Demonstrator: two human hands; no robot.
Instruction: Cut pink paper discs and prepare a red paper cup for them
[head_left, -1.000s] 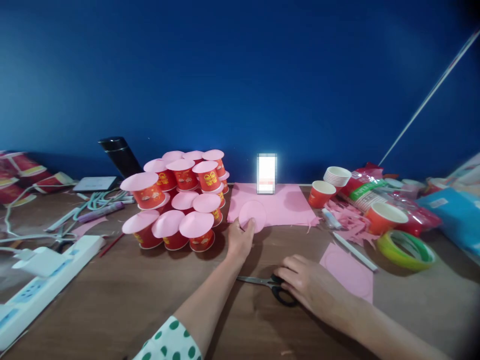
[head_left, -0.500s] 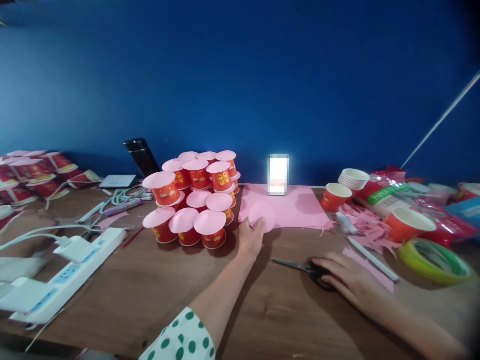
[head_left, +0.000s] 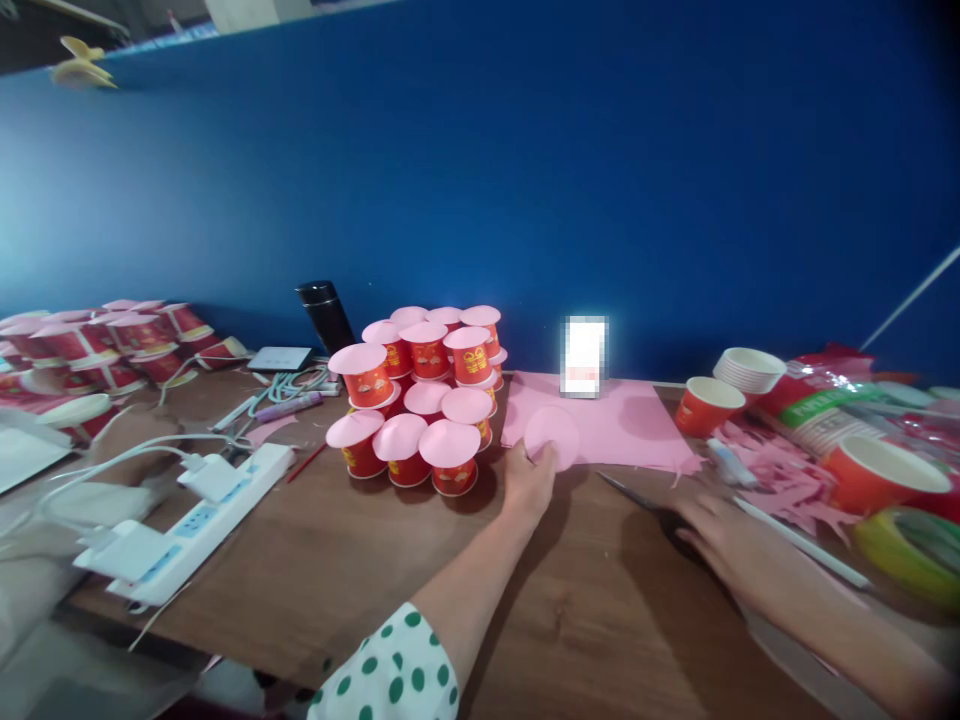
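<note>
My left hand (head_left: pixel 527 482) pinches a pink paper disc (head_left: pixel 553 436) at its lower edge, just in front of a pink paper sheet (head_left: pixel 622 425) on the wooden table (head_left: pixel 315 560). To the left of that hand stands a pile of red paper cups with pink disc lids (head_left: pixel 420 400). My right hand (head_left: pixel 712 535) lies on the handles of black scissors (head_left: pixel 637 497) on the table, fingers curled over them; the blades point left and away.
A white power strip (head_left: pixel 187 525) with plugs and cables lies at the left, more lidded red cups (head_left: pixel 97 340) behind it. A black flask (head_left: pixel 324 315) stands by the wall. At the right are open red cups (head_left: pixel 705 405), pink scraps (head_left: pixel 780 470), a green tape roll (head_left: pixel 911 540).
The view has swung left and upward, so everything sits further right in the frame. My right hand with the scissors has slid right and away; my left hand keeps the disc in place.
</note>
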